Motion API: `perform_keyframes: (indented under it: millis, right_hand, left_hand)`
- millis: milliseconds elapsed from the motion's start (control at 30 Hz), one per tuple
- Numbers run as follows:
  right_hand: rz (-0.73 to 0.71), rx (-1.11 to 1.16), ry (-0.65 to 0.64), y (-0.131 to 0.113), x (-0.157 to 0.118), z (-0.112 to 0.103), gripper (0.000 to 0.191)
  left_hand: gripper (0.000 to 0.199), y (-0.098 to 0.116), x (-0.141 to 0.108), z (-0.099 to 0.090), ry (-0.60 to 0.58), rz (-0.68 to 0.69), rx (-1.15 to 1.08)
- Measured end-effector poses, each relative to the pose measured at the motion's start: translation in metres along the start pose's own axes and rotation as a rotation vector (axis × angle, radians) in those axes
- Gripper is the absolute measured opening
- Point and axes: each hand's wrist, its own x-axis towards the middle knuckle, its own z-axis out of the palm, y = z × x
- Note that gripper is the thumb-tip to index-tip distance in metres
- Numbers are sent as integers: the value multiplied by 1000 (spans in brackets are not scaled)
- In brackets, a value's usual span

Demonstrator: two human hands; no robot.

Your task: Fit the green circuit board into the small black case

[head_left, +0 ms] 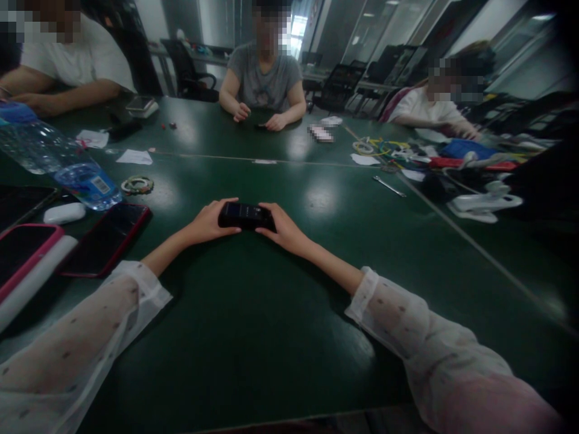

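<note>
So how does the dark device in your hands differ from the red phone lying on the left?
The black device is gripped at both ends by the left hand and right hand; the red-edged phone lies untouched. The device looks smaller and chunkier, the phone flatter and longer. Both rest on the green table.

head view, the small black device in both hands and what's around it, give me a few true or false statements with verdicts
1. Both the left hand and the right hand hold the black device. True.
2. The device is lifted high off the green table. False: it sits low at the table surface.
3. A red-edged phone lies to the left hand's side. True.
4. The water bottle stands upright. False: it lies on its side.
</note>
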Motion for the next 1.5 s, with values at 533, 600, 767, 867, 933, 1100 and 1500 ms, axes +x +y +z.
perform_keyframes:
  millis: [533,600,767,867,933,1100,1500]
  right_hand:
    - [0,-17,9,-2,2,0,59]
    - [5,-17,5,-3,2,-1,59]
    - [-7,-14,3,1,0,0,59]
    - [-3,-11,5,3,0,2,60]
    - [0,-10,4,2,0,1,60]
    - [2,-6,-1,0,0,0,59]
    - [0,7,10,2,2,1,60]
  left_hand:
    - [83,-1,0,0,4,23,5]
    - [83,0,0,0,6,25,1]
    - [84,5,0,-2,-7,-6,4]
    - [83,3,0,-1,-2,-1,0]
    - [83,1,1,0,4,6,-1]
    - [82,-2,1,1,5,14,6]
    - [81,-2,1,2,13,5,11]
